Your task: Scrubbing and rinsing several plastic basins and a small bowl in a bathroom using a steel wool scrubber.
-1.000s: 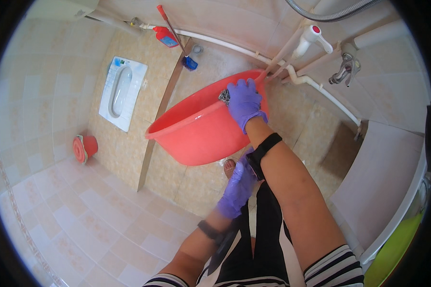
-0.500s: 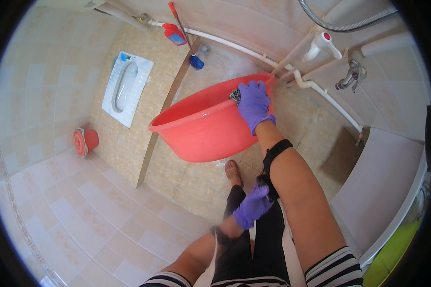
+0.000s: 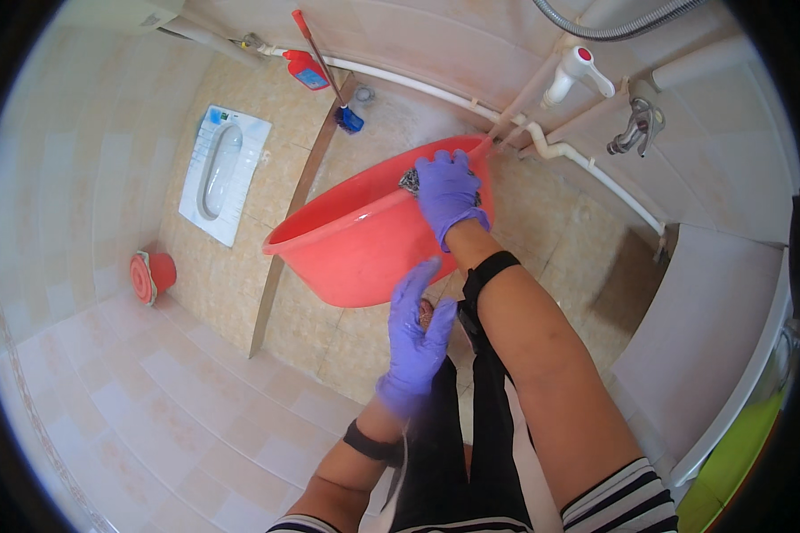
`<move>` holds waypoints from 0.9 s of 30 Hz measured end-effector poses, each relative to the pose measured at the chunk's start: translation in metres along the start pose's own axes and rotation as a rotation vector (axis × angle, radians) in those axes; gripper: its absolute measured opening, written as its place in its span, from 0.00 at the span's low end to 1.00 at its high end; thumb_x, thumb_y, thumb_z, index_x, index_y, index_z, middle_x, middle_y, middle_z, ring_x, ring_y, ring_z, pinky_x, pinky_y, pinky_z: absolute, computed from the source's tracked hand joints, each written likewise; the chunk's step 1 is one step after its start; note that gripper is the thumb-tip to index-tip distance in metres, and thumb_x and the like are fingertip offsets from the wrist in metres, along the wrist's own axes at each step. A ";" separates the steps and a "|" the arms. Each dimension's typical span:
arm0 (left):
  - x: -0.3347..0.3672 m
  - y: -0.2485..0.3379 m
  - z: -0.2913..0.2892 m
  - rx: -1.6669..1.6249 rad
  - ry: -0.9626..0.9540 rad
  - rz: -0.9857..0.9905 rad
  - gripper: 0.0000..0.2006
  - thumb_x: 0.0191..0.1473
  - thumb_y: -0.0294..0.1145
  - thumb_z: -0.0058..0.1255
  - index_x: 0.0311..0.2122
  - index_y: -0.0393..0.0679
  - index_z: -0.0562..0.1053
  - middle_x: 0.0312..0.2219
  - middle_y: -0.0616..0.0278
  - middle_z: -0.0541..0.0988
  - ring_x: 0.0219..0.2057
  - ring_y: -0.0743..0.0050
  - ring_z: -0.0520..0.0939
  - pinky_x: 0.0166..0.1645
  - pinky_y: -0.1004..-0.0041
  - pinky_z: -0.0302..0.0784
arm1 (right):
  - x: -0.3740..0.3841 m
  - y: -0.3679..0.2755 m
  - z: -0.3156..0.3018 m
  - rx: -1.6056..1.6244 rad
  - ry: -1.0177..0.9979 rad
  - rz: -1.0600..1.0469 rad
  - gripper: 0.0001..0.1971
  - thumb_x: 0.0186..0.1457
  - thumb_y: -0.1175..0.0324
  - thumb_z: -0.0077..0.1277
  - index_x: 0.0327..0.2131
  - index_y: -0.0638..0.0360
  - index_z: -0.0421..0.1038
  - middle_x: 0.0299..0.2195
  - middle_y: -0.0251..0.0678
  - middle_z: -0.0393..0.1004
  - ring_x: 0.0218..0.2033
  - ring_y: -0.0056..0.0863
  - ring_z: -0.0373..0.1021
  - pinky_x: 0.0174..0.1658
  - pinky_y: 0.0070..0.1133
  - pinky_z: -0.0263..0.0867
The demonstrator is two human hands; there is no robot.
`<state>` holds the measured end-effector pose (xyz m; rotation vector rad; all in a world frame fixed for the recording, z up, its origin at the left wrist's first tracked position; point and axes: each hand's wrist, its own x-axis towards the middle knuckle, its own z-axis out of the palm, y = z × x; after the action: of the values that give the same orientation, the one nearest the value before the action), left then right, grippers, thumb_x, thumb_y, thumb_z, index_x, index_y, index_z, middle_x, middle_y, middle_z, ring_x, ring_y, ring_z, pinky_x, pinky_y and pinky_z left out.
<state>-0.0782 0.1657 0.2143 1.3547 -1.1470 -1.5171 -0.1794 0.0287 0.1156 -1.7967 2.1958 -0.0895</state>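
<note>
A large red plastic tub [image 3: 356, 258] stands tilted on the tiled floor, its outer side facing me. My right hand [image 3: 447, 189], in a purple glove, is closed over the tub's near rim at the right. A grey steel wool scrubber [image 3: 410, 181] pokes out from under its fingers, mostly covered by the hand. My left hand [image 3: 415, 333], also gloved in purple, hangs in front of the tub's near side. Its fingers are apart and it holds nothing; whether a fingertip touches the tub I cannot tell.
A squat toilet [image 3: 225, 176] lies on a raised step at the left, near a small red lidded bucket [image 3: 154, 274]. A brush [image 3: 348, 119] and red bottle [image 3: 306, 70] stand by the back wall. Taps [image 3: 638, 127] and white pipes [image 3: 587, 163] line the right wall.
My left hand has risen from beside my leg toward the tub, and its fingers have spread. The right hand stays on the rim with the scrubber. The whole view has shifted slightly.
</note>
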 end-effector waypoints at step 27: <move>-0.003 0.069 -0.013 0.022 -0.346 -0.220 0.05 0.47 0.25 0.51 0.31 0.42 0.69 0.24 0.72 0.69 0.28 0.87 0.67 0.36 0.85 0.64 | -0.025 -0.045 -0.010 -0.078 -0.198 -0.106 0.12 0.50 0.62 0.41 0.39 0.43 0.68 0.43 0.32 0.63 0.52 0.42 0.51 0.36 0.47 0.57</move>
<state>-0.0658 0.1476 0.2811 1.2978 -1.2563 -1.9607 -0.1349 0.0420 0.1408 -1.8749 1.9924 0.1473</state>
